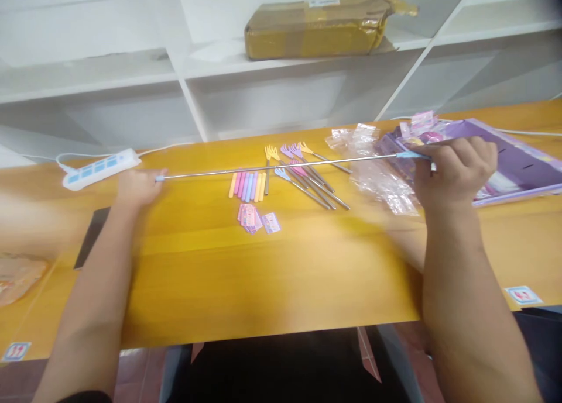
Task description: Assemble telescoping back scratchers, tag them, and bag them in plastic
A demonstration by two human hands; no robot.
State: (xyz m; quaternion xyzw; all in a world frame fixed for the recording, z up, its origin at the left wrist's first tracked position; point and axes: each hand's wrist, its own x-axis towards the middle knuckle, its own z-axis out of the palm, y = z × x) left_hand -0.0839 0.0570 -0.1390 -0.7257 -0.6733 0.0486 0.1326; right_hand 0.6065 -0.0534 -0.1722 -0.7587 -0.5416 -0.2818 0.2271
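Observation:
A telescopic back scratcher [281,166] with a thin metal rod is stretched out level above the table. My left hand [137,188] is closed around one light-blue end of it. At the other light-blue end, my right hand [459,169] grips it, fingers wrapped and hiding the tip. Below the rod lie several back scratcher heads on metal rods [307,178] in yellow, purple, pink and blue. Beside them is a row of pastel handles [248,185]. Small printed cards [250,217] lie in front of the handles.
Clear plastic bags [373,169] lie beside a purple box [531,163] with packed items at right. A white power strip [100,169] is behind my left hand. A dark flat object [92,238] lies by my left forearm. A taped carton [316,28] sits on the shelf.

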